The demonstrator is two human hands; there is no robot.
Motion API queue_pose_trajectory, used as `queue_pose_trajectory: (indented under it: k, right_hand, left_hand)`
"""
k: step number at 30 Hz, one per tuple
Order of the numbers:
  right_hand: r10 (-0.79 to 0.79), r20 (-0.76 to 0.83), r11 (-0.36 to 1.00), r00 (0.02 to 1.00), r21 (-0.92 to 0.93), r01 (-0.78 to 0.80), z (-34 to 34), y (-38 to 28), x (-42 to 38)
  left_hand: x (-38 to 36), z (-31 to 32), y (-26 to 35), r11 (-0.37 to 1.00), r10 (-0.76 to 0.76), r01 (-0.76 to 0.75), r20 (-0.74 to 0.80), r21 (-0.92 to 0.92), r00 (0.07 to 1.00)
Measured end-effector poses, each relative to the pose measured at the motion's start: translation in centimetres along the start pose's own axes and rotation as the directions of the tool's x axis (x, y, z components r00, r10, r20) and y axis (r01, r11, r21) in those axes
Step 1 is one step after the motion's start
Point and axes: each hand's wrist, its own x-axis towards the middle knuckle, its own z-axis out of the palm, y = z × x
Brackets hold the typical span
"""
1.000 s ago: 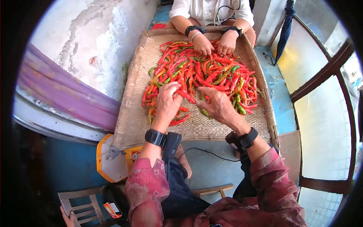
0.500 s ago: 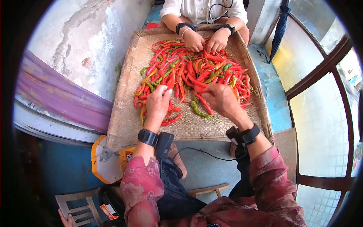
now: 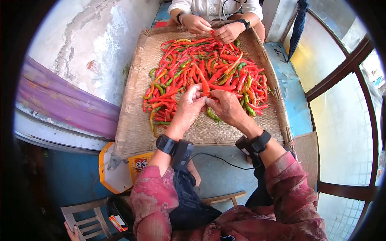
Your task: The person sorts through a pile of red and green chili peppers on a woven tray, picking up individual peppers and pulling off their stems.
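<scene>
A heap of red, orange and green chili peppers (image 3: 173, 64) lies in a shallow woven tray (image 3: 130, 90). Over the near side of the heap, my left hand (image 3: 189, 106) pinches the end of a red pepper (image 3: 204, 82) that points away from me. My right hand (image 3: 228, 105) meets it from the other side, thumb and fingers closed at the same end of that pepper. My fingertips nearly touch, and they partly cover the pepper's stem end.
Across the tray, a co-worker's two hands (image 3: 227, 33) hold a red pepper. An orange-and-white box (image 3: 114, 168) and a wooden chair (image 3: 86, 221) are at the lower left. Framed windows (image 3: 341, 132) line the right side, with a folded umbrella (image 3: 296, 30) hanging there.
My hands have come together from either side, now meeting at one pepper. The co-worker's hands have lifted from the heap towards the tray's far edge with a pepper.
</scene>
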Motion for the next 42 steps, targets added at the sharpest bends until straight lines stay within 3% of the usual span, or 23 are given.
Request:
queue_pose_trajectory:
  k: [4, 7, 8, 11, 12, 14, 16, 18, 19, 22, 25, 28, 29, 31, 32, 33, 34, 35, 36, 37, 39, 41, 42]
  right_hand:
    - [0.057, -0.074, 0.983, 0.996, 0.178, -0.043, 0.1, 0.6, 0.0]
    - [0.211, 0.092, 0.961, 0.973, 0.162, -0.224, -0.9, 0.9, 0.3]
    - [0.145, 0.024, 0.969, 0.989, 0.198, -0.147, -0.1, 2.2, 0.3]
    - [0.189, -0.102, 0.964, 0.977, 0.209, -0.165, -2.6, 0.8, 1.1]
    - [0.100, -0.194, 0.990, 0.976, 0.114, -0.079, -3.7, 0.3, 1.5]
    - [0.153, -0.270, 0.985, 0.951, 0.115, -0.126, -5.9, 0.6, 2.2]
    - [0.195, -0.285, 0.979, 0.938, 0.112, -0.170, -7.1, 0.5, 2.0]
    - [0.009, -0.456, 0.916, 0.890, -0.353, -0.190, -7.3, 0.4, 1.8]
    - [0.011, -0.455, 0.916, 0.891, -0.352, -0.191, -7.0, 0.2, 1.6]
    - [-0.127, -0.162, 0.990, 0.979, -0.089, 0.114, -3.9, -0.4, 0.7]
    - [-0.241, -0.002, 0.970, 0.971, -0.016, 0.241, -0.9, -0.1, -0.4]
    - [-0.119, 0.148, 0.992, 0.982, -0.033, 0.125, -1.1, -0.4, -0.4]
    - [-0.109, 0.106, 0.994, 0.988, 0.022, 0.108, -1.6, -0.7, -0.2]
    - [-0.093, 0.047, 0.995, 0.995, 0.046, 0.091, -2.6, -0.6, 0.6]
    - [-0.048, 0.006, 0.998, 0.999, 0.047, 0.047, -3.4, -0.7, 0.6]
    - [-0.064, -0.047, 0.996, 0.997, 0.060, 0.067, -3.9, -0.5, 1.0]
    - [-0.020, -0.093, 0.996, 0.995, 0.082, 0.028, -4.6, -0.2, 1.1]
    - [0.025, -0.138, 0.994, 0.990, 0.105, -0.010, -5.3, 0.0, 1.2]
    - [0.092, -0.137, 0.981, 0.986, 0.182, -0.066, -5.8, 0.2, 1.6]
    - [0.160, -0.132, 0.959, 0.978, 0.257, -0.122, -6.3, 0.3, 1.8]
    - [0.189, -0.153, 0.969, 0.970, 0.188, -0.159, -7.3, 0.5, 1.7]
    - [0.229, -0.226, 0.918, 0.947, 0.373, -0.133, -7.9, 0.5, 1.8]
    - [0.288, -0.266, 0.909, 0.920, 0.379, -0.175, -8.2, 0.3, 1.7]
  left_hand:
    - [-0.5, 0.3, 0.2, 0.999, 0.017, -0.018, 0.013, 0.044, 1.000]
    - [-0.6, -0.3, 0.0, 0.996, -0.011, 0.003, 0.083, 0.092, 0.996]
    - [-0.7, -0.5, -0.1, 0.992, -0.016, -0.001, 0.135, 0.125, 0.991]
    - [-1.3, -1.2, 0.3, 0.979, -0.109, 0.084, 0.129, 0.186, 0.986]
    - [-1.3, -1.7, 0.4, 0.979, -0.110, 0.084, 0.130, 0.187, 0.985]
    - [-1.3, -2.6, 0.4, 0.994, -0.089, 0.091, -0.030, 0.062, 0.996]
    - [-1.3, -3.2, 0.9, 0.998, -0.043, 0.040, -0.063, -0.046, 0.997]
    - [-1.3, -3.2, 1.4, 0.993, -0.027, 0.017, -0.083, -0.121, 0.996]
    - [-1.3, -3.1, 1.6, 0.976, -0.028, 0.011, -0.074, -0.217, 0.997]
    - [-1.2, -2.3, 2.3, 0.927, -0.030, 0.006, -0.058, -0.376, 0.998]
    - [-1.1, -1.2, 2.4, 0.882, -0.016, 0.006, -0.019, -0.471, 1.000]
    - [-1.1, -0.2, 2.8, 0.871, 0.014, -0.016, -0.007, -0.491, 1.000]
    - [-0.9, -0.1, 2.7, 0.871, 0.011, -0.014, -0.010, -0.490, 1.000]
    - [-0.6, -0.2, 2.1, 0.936, 0.003, -0.063, -0.173, -0.345, 0.985]
    - [-0.4, -1.0, 1.2, 0.977, -0.007, -0.023, -0.140, -0.213, 0.990]
    - [-0.2, -1.4, 0.5, 0.977, -0.008, -0.022, -0.141, -0.212, 0.990]
    - [0.0, -1.6, -0.2, 0.970, 0.004, 0.011, -0.062, 0.244, 0.998]
    - [0.1, -2.0, -0.8, 0.761, -0.020, 0.005, 0.015, 0.649, 1.000]
    - [-0.1, -1.1, -1.2, 0.722, 0.080, -0.088, 0.044, 0.687, 0.996]
    - [-0.2, -0.8, -1.9, 0.723, 0.077, -0.086, 0.044, 0.685, 0.996]
    - [0.1, -0.3, -3.5, 0.345, 0.320, -0.398, 0.292, 0.850, 0.901]
    - [0.4, 0.3, -4.3, 0.281, 0.276, -0.389, 0.314, 0.877, 0.908]
    - [0.6, 0.4, -4.7, 0.163, 0.243, -0.377, 0.333, 0.912, 0.911]
